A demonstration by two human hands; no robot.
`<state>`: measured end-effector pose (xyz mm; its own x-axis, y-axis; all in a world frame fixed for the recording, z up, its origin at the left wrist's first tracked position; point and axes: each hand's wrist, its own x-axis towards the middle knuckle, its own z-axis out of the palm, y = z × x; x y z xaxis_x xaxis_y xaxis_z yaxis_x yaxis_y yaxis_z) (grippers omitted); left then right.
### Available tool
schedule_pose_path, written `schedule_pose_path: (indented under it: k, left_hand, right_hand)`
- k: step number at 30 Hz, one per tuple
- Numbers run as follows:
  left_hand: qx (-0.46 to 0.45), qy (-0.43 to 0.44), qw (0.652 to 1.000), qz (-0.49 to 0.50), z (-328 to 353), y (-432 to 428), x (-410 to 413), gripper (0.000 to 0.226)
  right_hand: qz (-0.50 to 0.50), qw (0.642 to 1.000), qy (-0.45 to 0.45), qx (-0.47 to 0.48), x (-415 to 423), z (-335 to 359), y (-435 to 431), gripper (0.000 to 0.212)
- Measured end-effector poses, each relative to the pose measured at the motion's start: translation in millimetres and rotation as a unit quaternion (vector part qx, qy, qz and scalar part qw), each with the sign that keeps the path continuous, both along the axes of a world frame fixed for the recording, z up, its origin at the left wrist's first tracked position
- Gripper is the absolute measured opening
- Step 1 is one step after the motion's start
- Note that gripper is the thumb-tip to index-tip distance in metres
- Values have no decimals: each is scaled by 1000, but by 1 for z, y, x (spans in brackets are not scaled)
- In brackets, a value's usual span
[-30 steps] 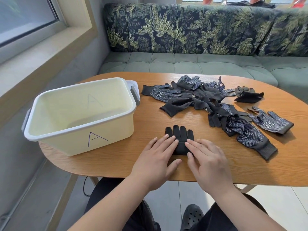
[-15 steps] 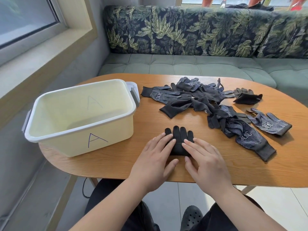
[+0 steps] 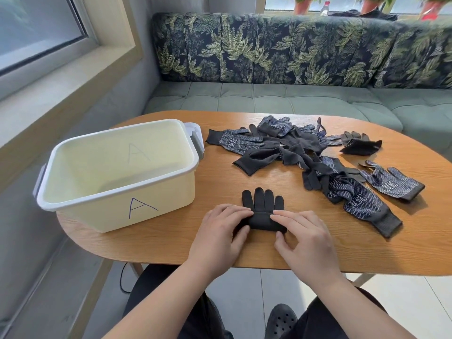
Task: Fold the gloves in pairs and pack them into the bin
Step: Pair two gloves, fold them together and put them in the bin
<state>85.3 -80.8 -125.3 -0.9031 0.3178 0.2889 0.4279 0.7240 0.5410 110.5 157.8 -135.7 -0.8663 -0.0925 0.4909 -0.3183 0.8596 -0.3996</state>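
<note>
The bin [image 3: 117, 182] bears a handwritten "A" on its front.

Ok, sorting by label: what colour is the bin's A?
The letter A is blue; clearest in the head view.

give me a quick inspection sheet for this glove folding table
surface: oval wooden table, bare wood between the items
job's things: cream bin marked A, nothing seen inside; black gloves flat near the front edge, cuff end folded over; glove pile behind them; folded pair and one dotted glove lie apart at the right
clutter: nothing seen
hands: left hand and right hand both pinch the folded cuff end, fingers on top, thumbs at its near edge
cables: black cord hangs below the table
surroundings: leaf-print sofa behind, window sill at left, bottle on the far ledge
</note>
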Motion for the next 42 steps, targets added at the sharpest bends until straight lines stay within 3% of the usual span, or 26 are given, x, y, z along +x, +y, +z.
schedule_pose_path:
  k: [4,8,13,21,25,30,34,38,42]
  left_hand:
    - [50,-34,998,0,4,-3,2,41]
    - [130,-81,988,25,6,-5,5,38]
    - [144,-97,984,36,7,-6,7,33]
    - [86,-4,996,34,10,-4,7,42]
    - [-2,95,995,-38,9,0,15,48]
    - [-106,117,984,-82,4,3,15,54]
    - [-159,97,980,-70,4,6,14,62]
    - [-182,93,977,-63,1,8,12,68]
    - [-204,82,974,-62,-2,9,10,76]
  right_hand:
    - [-1,999,-16,-36,2,3,1,44]
    - [-7,990,-53,-134,2,9,2,41]
    - [-2,973,-102,-209,-1,10,7,36]
    - [-58,976,-82,-195,-9,8,4,28]
    - [-111,970,-90,-195,-14,11,0,22]
    - [-129,975,-85,-157,-15,9,-3,18]
    - [-95,992,-31,-72,-7,9,-4,30]
    - [-5,999,19,43,-1,6,-8,48]
    - [94,991,-25,97,-4,-1,-7,55]
